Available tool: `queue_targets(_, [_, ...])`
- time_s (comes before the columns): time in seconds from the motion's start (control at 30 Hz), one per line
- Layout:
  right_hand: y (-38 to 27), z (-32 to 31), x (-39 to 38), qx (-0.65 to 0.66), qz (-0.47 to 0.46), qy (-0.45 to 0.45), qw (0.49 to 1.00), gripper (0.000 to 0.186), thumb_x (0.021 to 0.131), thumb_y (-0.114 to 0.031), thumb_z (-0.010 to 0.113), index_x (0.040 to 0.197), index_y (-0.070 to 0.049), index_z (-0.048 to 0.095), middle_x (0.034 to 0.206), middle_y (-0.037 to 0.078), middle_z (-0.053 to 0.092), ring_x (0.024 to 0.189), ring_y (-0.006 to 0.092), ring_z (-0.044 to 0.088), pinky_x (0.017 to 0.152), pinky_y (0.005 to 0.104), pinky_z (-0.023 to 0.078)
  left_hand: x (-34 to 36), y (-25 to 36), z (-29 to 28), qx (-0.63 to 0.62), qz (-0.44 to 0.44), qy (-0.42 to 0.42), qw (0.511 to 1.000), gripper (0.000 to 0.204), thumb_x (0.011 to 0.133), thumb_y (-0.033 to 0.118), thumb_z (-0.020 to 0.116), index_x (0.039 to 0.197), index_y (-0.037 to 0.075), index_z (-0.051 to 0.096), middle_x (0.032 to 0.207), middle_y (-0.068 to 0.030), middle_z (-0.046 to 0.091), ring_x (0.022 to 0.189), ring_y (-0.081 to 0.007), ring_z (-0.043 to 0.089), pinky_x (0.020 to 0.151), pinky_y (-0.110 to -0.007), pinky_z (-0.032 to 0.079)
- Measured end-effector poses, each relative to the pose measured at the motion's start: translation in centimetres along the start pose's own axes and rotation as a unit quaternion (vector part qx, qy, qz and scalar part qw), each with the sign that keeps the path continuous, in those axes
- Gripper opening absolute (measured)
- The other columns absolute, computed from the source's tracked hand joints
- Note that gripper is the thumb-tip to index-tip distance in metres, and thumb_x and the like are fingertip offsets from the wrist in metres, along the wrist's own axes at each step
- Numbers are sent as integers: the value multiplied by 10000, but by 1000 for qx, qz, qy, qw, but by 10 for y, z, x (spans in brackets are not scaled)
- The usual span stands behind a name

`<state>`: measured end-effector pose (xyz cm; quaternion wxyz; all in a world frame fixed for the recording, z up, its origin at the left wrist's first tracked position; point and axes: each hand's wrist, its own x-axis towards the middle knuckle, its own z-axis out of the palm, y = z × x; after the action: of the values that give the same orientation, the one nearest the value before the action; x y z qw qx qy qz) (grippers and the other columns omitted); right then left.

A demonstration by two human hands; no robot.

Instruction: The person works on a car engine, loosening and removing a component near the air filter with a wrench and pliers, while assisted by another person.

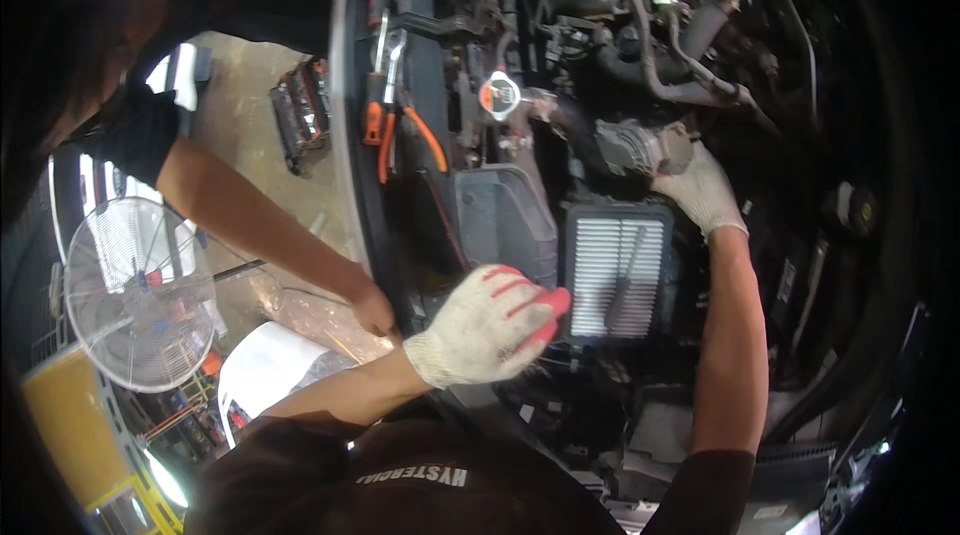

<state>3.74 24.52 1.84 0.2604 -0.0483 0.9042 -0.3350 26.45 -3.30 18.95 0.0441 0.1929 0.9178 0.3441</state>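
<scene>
The right hand [700, 193] grasps a metal housing [632, 147] beyond the air filter's [594, 260] top edge; the left hand [488, 325] half-curls, contents unclear, near its left edge.

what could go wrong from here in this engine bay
The orange-handled pliers lie unheld, so a bump might knock them down among the parts.
The pleated filter is uncovered close to the gloved left hand, so grit could drop onto it.
The co-worker's hand is near that left hand too, so the two might knock together.
</scene>
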Motion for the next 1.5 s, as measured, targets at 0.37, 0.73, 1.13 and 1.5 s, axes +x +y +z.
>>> queue_targets(0.37, [-4, -3, 0, -32, 38, -12, 999, 976, 685, -498, 935, 1403, 84, 621, 1391, 348, 691, 1334, 451, 666, 1145, 461, 519, 47, -6, 69, 169, -84, 6, 982, 373, 975, 285, 719, 1285, 78, 719, 1234, -105, 712, 1304, -313, 612, 1227, -579, 369])
queue_targets(0.73, [-76, 23, -51, -61, 172, 173, 968, 1247, 713, -728, 910, 1544, 90, 468, 1461, 322, 620, 1412, 503, 564, 1182, 540, 486, 44, -14, 83, 178, -56, 12, 982, 250, 993, 311, 704, 1094, 96, 782, 954, -101, 758, 1037, -271, 721, 1240, -578, 389])
queue_targets(1.13, [-150, 50, -11, 76, 403, 238, 881, 1220, 822, -659, 864, 1733, -122, 255, 1771, 186, 316, 1439, 471, 587, 1088, 654, 540, 50, -14, 81, 226, -72, -116, 964, 375, 1050, 344, 573, 1165, 40, 760, 1081, -161, 770, 1151, -307, 702, 1281, -569, 342])
queue_targets(1.5, [-91, 54, -17, 87, 219, 259, 937, 1230, 861, -602, 841, 1670, 109, 246, 1682, 386, 328, 1517, 524, 470, 1231, 538, 444, 53, -17, 81, 135, -68, -33, 988, 221, 978, 288, 712, 1016, 71, 727, 918, -122, 714, 1020, -310, 699, 1206, -597, 426])
